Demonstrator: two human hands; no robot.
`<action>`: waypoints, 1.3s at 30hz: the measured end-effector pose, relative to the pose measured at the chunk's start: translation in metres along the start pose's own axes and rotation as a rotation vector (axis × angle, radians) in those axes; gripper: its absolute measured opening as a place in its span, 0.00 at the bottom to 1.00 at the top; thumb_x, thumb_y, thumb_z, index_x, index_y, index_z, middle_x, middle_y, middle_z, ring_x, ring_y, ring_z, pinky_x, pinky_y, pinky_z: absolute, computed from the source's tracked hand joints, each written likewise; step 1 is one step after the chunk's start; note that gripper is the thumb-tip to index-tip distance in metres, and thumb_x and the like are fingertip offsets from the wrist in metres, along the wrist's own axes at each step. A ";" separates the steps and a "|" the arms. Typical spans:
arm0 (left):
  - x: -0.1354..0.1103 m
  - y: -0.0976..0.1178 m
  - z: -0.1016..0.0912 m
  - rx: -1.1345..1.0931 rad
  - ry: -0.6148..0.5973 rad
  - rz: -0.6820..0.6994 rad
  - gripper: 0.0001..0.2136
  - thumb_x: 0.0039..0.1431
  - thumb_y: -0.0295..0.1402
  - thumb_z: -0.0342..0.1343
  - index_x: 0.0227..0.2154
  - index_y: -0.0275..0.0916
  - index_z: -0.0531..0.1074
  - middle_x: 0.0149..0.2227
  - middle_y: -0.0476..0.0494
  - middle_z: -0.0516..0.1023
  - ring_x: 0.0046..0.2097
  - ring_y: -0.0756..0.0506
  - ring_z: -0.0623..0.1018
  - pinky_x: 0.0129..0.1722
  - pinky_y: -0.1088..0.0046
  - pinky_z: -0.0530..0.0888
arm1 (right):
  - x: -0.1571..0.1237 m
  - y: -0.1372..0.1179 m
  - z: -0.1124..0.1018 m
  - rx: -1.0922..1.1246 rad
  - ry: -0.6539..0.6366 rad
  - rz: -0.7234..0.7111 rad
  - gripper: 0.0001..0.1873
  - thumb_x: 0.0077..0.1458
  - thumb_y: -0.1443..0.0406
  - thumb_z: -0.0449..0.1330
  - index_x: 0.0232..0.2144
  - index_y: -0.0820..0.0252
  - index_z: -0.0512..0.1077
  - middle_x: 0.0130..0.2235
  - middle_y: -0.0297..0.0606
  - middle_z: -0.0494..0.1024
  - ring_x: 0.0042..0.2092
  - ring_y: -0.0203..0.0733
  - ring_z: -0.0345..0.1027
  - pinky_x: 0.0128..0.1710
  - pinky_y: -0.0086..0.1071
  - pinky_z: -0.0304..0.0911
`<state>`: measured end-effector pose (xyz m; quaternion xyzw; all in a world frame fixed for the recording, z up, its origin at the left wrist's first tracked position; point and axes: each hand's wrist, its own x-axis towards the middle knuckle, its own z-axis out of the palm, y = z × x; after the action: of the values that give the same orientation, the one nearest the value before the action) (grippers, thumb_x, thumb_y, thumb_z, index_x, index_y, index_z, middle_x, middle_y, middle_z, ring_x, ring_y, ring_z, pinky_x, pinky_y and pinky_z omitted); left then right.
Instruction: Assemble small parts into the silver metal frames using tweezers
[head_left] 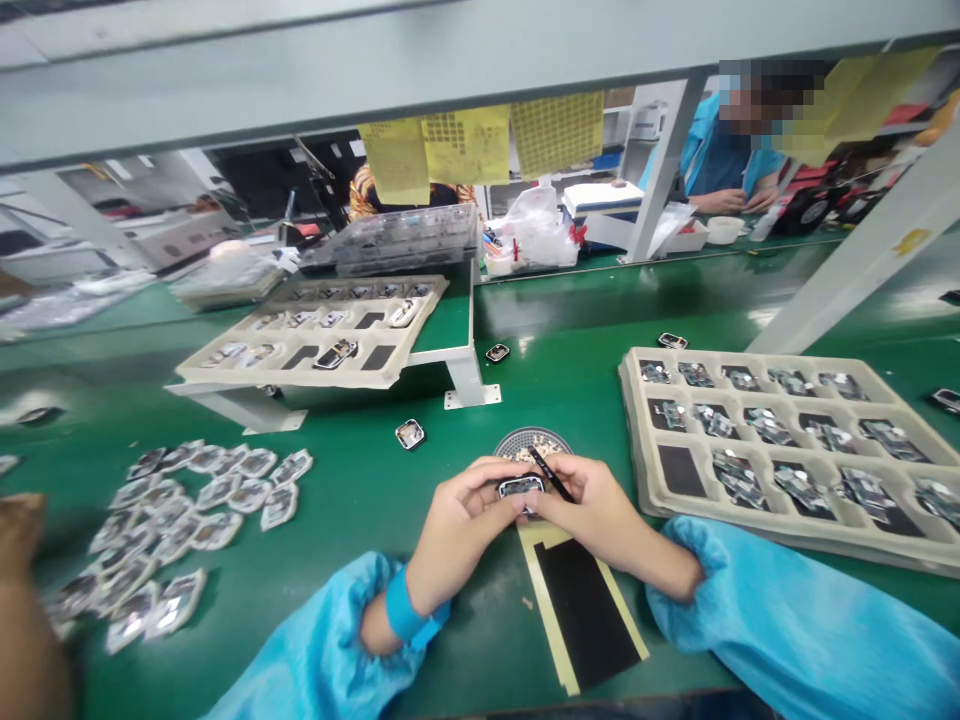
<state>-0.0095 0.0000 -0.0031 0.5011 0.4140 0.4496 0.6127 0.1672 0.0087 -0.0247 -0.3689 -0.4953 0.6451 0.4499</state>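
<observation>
Between my fingers is a small watch-like case (520,487) with a light rim and electronic parts inside. My left hand (459,520) is closed on its left side, thumb at the front edge. A black tweezers (552,474) slants through my right hand (600,512), which is closed around it, its thumb also at the case. Just behind my fingers sits a round grey dish (517,440) of small pale pieces, partly hidden. Below my hands lies a yellowish sheet with a black rectangle (592,610).
Many similar cases (172,510) cluster at left, beside another person's arm (22,580). A compartment tray (637,440) of small circuit boards stands right. Another tray (330,375) rests on a raised stand (465,370). Loose cases (409,434) lie nearby; a co-worker (731,150) sits opposite.
</observation>
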 end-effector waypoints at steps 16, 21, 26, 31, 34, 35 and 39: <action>-0.003 -0.008 0.007 0.217 0.080 0.046 0.13 0.63 0.36 0.59 0.44 0.32 0.79 0.25 0.47 0.78 0.29 0.49 0.74 0.33 0.74 0.71 | 0.003 0.002 0.006 -0.118 0.100 -0.085 0.10 0.53 0.61 0.66 0.29 0.61 0.70 0.28 0.30 0.70 0.32 0.37 0.64 0.34 0.32 0.61; 0.000 -0.006 0.002 0.331 0.088 0.073 0.11 0.62 0.35 0.59 0.42 0.34 0.79 0.28 0.46 0.79 0.28 0.48 0.76 0.33 0.73 0.72 | 0.005 0.000 -0.002 -0.192 0.004 -0.076 0.12 0.57 0.58 0.65 0.33 0.62 0.74 0.31 0.33 0.75 0.34 0.39 0.68 0.37 0.33 0.65; -0.004 -0.002 -0.001 0.598 0.141 0.224 0.09 0.62 0.32 0.57 0.42 0.37 0.79 0.31 0.46 0.81 0.29 0.48 0.75 0.32 0.73 0.71 | -0.003 -0.015 -0.004 -0.448 0.059 -0.286 0.10 0.59 0.60 0.64 0.41 0.58 0.76 0.41 0.39 0.78 0.44 0.44 0.72 0.46 0.37 0.68; -0.007 -0.001 -0.001 0.766 0.154 0.284 0.08 0.62 0.31 0.56 0.39 0.38 0.79 0.27 0.49 0.78 0.27 0.49 0.71 0.30 0.74 0.68 | -0.007 -0.023 -0.009 -0.597 0.138 -0.614 0.04 0.60 0.67 0.63 0.39 0.57 0.75 0.37 0.39 0.77 0.39 0.42 0.73 0.40 0.35 0.69; -0.007 -0.002 -0.001 0.779 0.126 0.251 0.09 0.62 0.31 0.55 0.41 0.38 0.79 0.28 0.49 0.78 0.27 0.49 0.70 0.29 0.74 0.66 | -0.006 -0.022 -0.011 -0.646 0.030 -0.723 0.08 0.60 0.69 0.63 0.42 0.56 0.77 0.36 0.40 0.78 0.38 0.42 0.73 0.38 0.35 0.70; -0.007 -0.003 0.000 0.782 0.119 0.245 0.09 0.62 0.31 0.55 0.41 0.38 0.79 0.29 0.48 0.78 0.27 0.49 0.69 0.29 0.74 0.66 | -0.006 -0.021 -0.012 -0.656 0.023 -0.728 0.09 0.60 0.69 0.62 0.43 0.56 0.77 0.36 0.40 0.78 0.38 0.42 0.73 0.38 0.36 0.71; -0.006 -0.004 -0.002 0.766 0.108 0.221 0.10 0.62 0.32 0.55 0.41 0.37 0.78 0.28 0.48 0.77 0.27 0.49 0.69 0.29 0.74 0.66 | -0.005 -0.015 -0.013 -0.708 0.021 -0.696 0.10 0.61 0.68 0.62 0.44 0.54 0.77 0.37 0.40 0.78 0.39 0.43 0.73 0.37 0.35 0.70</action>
<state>-0.0120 -0.0059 -0.0069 0.7103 0.5269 0.3517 0.3068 0.1839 0.0096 -0.0134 -0.3182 -0.7731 0.2450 0.4909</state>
